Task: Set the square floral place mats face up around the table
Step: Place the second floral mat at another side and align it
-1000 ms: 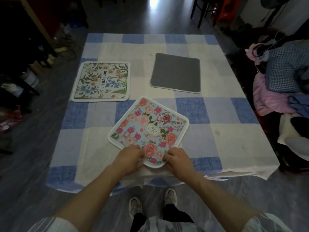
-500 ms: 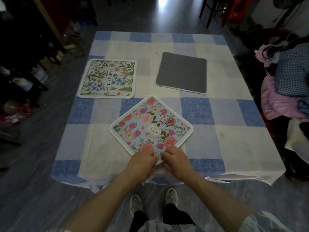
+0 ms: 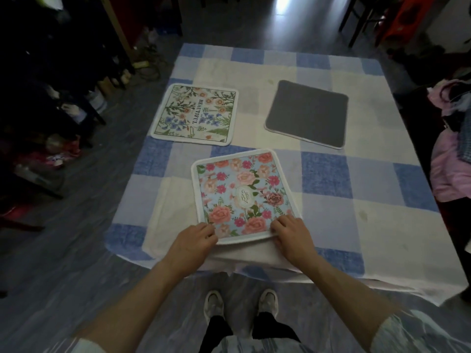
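Observation:
A pink-rose floral mat (image 3: 242,194) lies face up near the table's front edge, its sides roughly square to the table. My left hand (image 3: 195,238) grips its near left corner and my right hand (image 3: 290,233) grips its near right corner. A white floral mat printed "BEAUTIFUL" (image 3: 196,114) lies face up at the far left. A third mat (image 3: 307,113) lies at the far right with its plain grey back upward.
The table wears a blue-and-white checked cloth (image 3: 356,200) that hangs over the front edge. Piled clothes (image 3: 448,161) sit to the right, dark cluttered furniture (image 3: 51,98) to the left, chairs (image 3: 362,19) beyond the far edge. My shoes (image 3: 239,304) stand below.
The rose mat has turned from a diamond position to square with the table. My two hands have spread apart from its near corner out to both near corners.

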